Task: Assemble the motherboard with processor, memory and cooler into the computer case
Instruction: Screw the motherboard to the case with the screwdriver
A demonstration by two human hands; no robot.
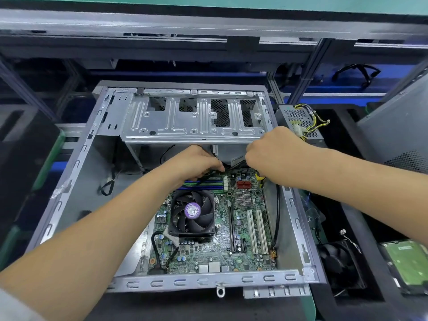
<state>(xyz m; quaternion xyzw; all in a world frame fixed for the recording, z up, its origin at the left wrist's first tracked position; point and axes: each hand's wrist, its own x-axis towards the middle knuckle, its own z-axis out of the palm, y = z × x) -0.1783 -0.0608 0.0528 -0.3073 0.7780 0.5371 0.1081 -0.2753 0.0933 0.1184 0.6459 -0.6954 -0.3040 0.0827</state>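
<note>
The open grey computer case [76,167] lies flat with the green motherboard [240,232] inside it. A black cooler fan [193,213] with a purple centre label sits on the board, and memory sticks [208,181] lie just beyond it. My left hand [196,163] pinches black cables [231,169] at the board's far edge, over the memory. My right hand [275,154] grips a yellow-and-black screwdriver [259,179] held upright, its tip down at the board's far right corner.
A metal drive cage [194,117] spans the case's far end. A power supply [298,121] with yellow and black wires sits outside at the right. A loose black fan [340,262] and a hard drive [407,262] lie at the near right. A black cable [276,216] runs along the case's right wall.
</note>
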